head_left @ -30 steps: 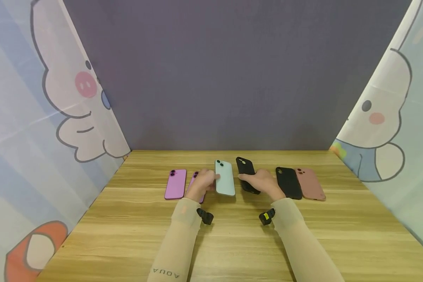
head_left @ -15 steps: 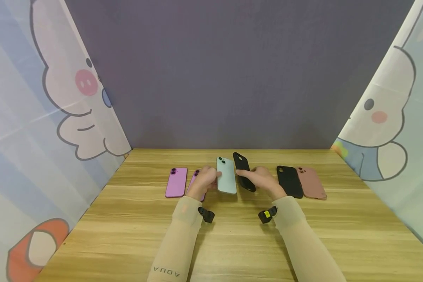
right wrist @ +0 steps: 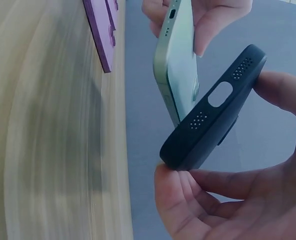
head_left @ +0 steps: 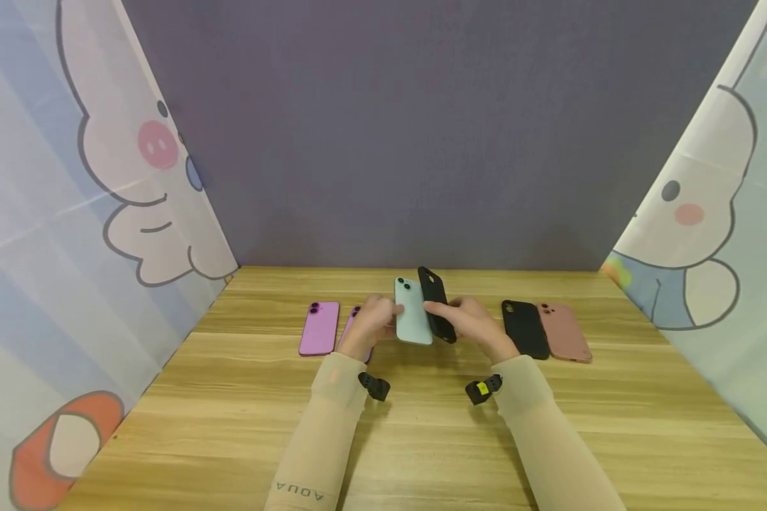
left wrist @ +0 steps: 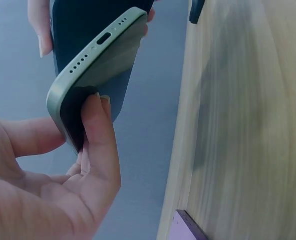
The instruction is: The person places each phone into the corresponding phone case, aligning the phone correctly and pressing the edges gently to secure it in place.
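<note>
My left hand (head_left: pixel 373 319) grips a pale green phone (head_left: pixel 412 314) by its left edge, thumb over the back and fingers on the screen side. In the left wrist view the phone's bottom end with its charging port faces the camera. My right hand (head_left: pixel 473 323) pinches a black phone case (head_left: pixel 437 305) between thumb and fingers. The case is tilted, and its open side faces the phone. The right wrist view shows the case's bottom edge (right wrist: pixel 220 95) with a port cutout, overlapping the phone. Both are held up above the table.
Two purple phones lie on the wooden table (head_left: pixel 409 440) at left: one in full view (head_left: pixel 319 328), the other (head_left: pixel 350 328) partly behind my left hand. On the right lie another black case (head_left: pixel 525 330) and a pink case (head_left: pixel 564 332). A grey wall (head_left: pixel 422 142) stands behind.
The black case has moved left and tilted more steeply, right up to the phone's right edge. The phone has shifted slightly right and up. Both hands keep their hold.
</note>
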`<state>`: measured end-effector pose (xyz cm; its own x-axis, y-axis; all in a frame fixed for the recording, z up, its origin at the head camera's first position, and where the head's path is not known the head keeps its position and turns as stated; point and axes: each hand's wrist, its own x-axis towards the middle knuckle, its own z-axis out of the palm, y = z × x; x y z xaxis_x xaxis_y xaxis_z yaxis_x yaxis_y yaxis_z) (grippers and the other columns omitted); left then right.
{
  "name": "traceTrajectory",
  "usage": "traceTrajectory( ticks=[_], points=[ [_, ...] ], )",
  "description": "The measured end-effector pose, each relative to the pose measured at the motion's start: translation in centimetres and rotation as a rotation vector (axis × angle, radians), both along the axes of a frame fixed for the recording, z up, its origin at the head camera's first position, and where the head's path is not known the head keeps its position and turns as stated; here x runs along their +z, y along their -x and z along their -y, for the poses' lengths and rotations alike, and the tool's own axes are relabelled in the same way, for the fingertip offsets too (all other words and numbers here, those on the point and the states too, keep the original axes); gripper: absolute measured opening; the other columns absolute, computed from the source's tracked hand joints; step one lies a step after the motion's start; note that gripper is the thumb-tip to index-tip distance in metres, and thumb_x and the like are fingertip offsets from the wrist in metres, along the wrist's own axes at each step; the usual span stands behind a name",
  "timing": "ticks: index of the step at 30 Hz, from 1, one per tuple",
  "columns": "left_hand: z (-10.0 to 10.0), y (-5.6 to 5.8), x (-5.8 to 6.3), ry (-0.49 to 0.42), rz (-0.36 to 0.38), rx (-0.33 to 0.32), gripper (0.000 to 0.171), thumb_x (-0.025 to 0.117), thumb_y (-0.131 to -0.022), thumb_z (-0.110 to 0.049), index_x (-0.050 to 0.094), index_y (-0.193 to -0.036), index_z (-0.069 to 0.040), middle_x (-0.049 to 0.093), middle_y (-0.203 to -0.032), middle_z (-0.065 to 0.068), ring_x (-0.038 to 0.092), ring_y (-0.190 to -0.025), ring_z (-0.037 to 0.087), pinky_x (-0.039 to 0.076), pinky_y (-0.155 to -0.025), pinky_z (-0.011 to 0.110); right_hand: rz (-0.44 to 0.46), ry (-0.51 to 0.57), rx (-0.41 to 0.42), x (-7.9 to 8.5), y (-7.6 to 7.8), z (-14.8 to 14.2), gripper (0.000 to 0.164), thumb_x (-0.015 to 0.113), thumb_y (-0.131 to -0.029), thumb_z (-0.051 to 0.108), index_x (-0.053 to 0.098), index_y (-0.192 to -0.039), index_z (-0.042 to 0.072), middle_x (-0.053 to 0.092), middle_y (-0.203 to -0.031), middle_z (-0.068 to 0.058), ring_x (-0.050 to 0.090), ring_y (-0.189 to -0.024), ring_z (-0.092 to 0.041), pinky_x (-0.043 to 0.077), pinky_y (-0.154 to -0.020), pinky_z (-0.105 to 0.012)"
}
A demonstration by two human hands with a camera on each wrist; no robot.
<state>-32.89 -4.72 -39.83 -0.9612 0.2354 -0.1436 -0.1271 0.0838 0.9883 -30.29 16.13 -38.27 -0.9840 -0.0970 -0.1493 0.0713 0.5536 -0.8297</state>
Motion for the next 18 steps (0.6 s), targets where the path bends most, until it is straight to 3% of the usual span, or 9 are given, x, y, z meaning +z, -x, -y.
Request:
traceTrajectory(
  ticks=[3,6,8,11,18],
  points=[
    [-0.01,-0.04,0.23,-0.006,-0.006,-0.007,0.027,0.049,-0.103,-0.008,0.060,-0.119,0.010,0.064,-0.101,0.017,0.066,-0.086,0.025,0.056,-0.089,0.048,-0.001,0.003,0.005,0.23,-0.10,0.05,0.072,0.064,-0.088,0.068,0.060,-0.118,0.003,0.042,-0.068,0.001,0.041,-0.059,-0.017,0.045,-0.070,-0.043],
    [-0.02,-0.04,0.38,-0.003,-0.006,-0.005,0.026,0.049,-0.103,-0.009,0.063,-0.118,0.007,0.065,-0.100,0.014,0.065,-0.087,0.024,0.055,-0.090,0.048,0.001,0.019,0.013,0.37,-0.27,0.08,0.079,0.063,-0.090,0.067,0.058,-0.130,-0.001,0.057,-0.094,-0.009,0.055,-0.077,-0.024,0.050,-0.079,-0.048],
    [-0.02,-0.01,0.40,0.001,-0.010,-0.007,0.026,0.049,-0.103,-0.010,0.065,-0.117,0.006,0.066,-0.100,0.013,0.066,-0.090,0.026,0.055,-0.090,0.048,-0.005,0.045,0.019,0.43,-0.37,0.08,0.081,0.063,-0.092,0.065,0.054,-0.137,-0.002,0.059,-0.117,-0.016,0.060,-0.093,-0.028,0.052,-0.087,-0.051],
    [0.04,0.05,0.44,0.006,-0.011,-0.011,0.025,0.050,-0.104,-0.012,0.068,-0.113,0.003,0.067,-0.098,0.011,0.066,-0.089,0.025,0.055,-0.090,0.048,-0.003,0.091,0.024,0.51,-0.44,0.15,0.083,0.063,-0.092,0.063,0.051,-0.141,-0.003,0.054,-0.134,-0.022,0.061,-0.105,-0.031,0.050,-0.095,-0.055],
    [0.14,-0.01,0.62,-0.013,0.003,-0.026,0.020,0.051,-0.104,-0.013,0.067,-0.102,-0.001,0.065,-0.091,0.009,0.065,-0.082,0.022,0.054,-0.090,0.049,-0.003,0.127,0.027,0.34,-0.30,0.10,0.089,0.064,-0.091,0.066,0.048,-0.145,-0.003,0.054,-0.135,-0.021,0.061,-0.108,-0.032,0.050,-0.098,-0.054]
  ],
)
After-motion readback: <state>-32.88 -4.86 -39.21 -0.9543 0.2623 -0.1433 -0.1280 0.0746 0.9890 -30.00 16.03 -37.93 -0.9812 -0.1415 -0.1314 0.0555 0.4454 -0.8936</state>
